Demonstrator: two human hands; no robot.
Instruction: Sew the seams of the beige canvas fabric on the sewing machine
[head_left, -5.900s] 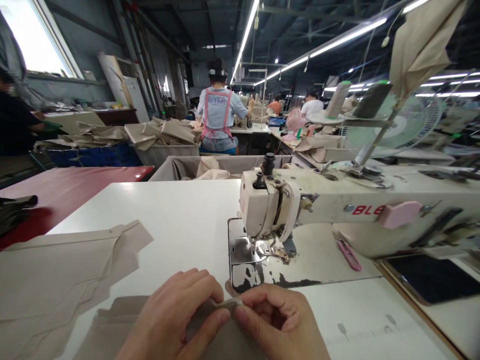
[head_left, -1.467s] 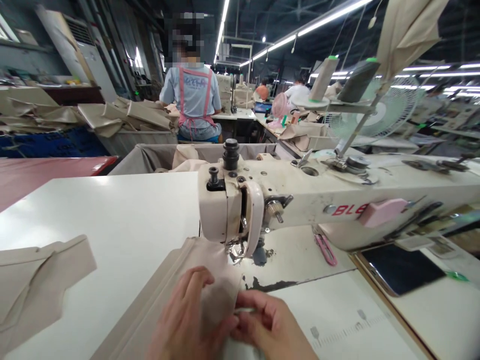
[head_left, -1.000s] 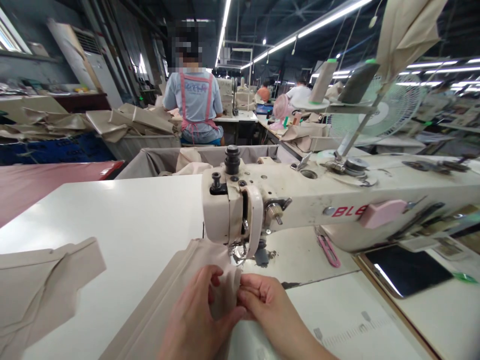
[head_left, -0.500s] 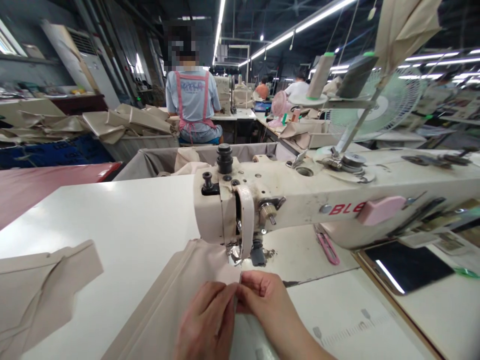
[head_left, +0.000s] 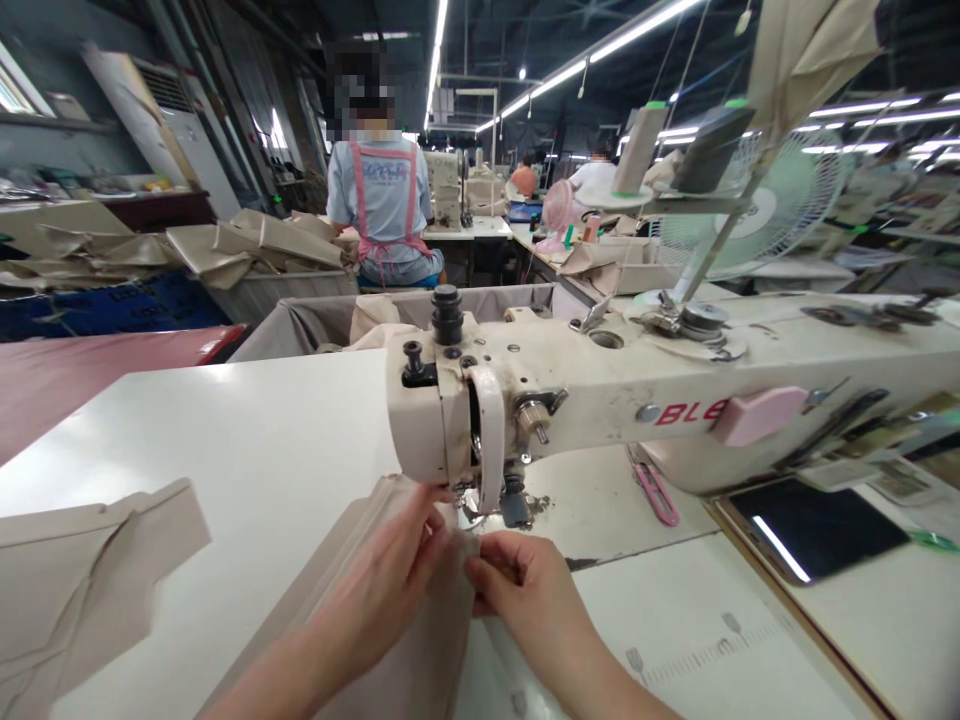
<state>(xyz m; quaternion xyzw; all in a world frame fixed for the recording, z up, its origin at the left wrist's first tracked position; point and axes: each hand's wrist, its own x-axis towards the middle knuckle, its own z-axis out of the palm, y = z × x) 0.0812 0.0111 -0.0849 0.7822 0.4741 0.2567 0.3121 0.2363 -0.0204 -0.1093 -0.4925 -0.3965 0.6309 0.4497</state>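
Note:
A beige fabric piece (head_left: 360, 540) with a folded seam lies on the white table, its upper end reaching the presser foot (head_left: 472, 505) of a sewing machine (head_left: 435, 410). My left hand (head_left: 375, 590) rests over this fabric, fingers stretched forward so that the index fingertip is beside the presser foot; the thumb is bent beneath. At the right edge of the fabric, my right hand (head_left: 529, 590) pinches it between thumb and curled fingers, just below the needle area. The needle itself is too small to make out.
Another beige fabric piece (head_left: 90, 580) lies at the left. Pink-handled snips (head_left: 654, 490) and a phone (head_left: 814, 530) lie right of the machine. Thread cones (head_left: 639, 150) and a fan (head_left: 772, 205) stand behind. Beyond a fabric-lined bin (head_left: 315, 320), a person (head_left: 382, 200) sits facing away.
My left hand has let go of the pinched fabric edge and moved forward beside the presser foot, fingers straightened. My right hand still holds the edge, almost in place.

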